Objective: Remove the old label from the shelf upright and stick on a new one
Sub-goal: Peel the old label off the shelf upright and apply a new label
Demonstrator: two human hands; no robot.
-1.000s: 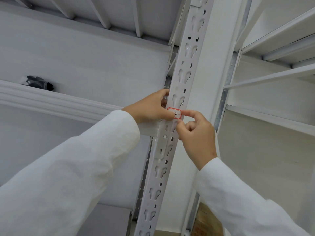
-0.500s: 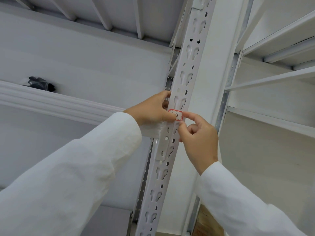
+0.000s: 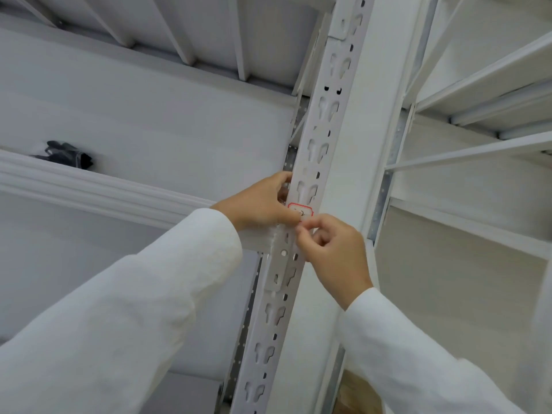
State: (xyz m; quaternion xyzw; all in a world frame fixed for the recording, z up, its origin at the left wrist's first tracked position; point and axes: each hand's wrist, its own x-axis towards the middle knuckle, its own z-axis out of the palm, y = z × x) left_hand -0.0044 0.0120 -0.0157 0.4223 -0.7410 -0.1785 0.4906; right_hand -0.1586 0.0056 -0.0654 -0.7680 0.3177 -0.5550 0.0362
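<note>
Long white fabric sleeves, loosely creased, down to both wrists

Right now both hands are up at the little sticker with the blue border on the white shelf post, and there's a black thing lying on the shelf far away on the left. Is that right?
Almost. The head view shows the label's border is red, not blue. The rest holds: the left hand and right hand are both at it on the white shelf upright, and a black thing lies on the shelf at the left.

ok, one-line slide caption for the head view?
Both hands work at a red-bordered label on the white shelf upright.
</note>
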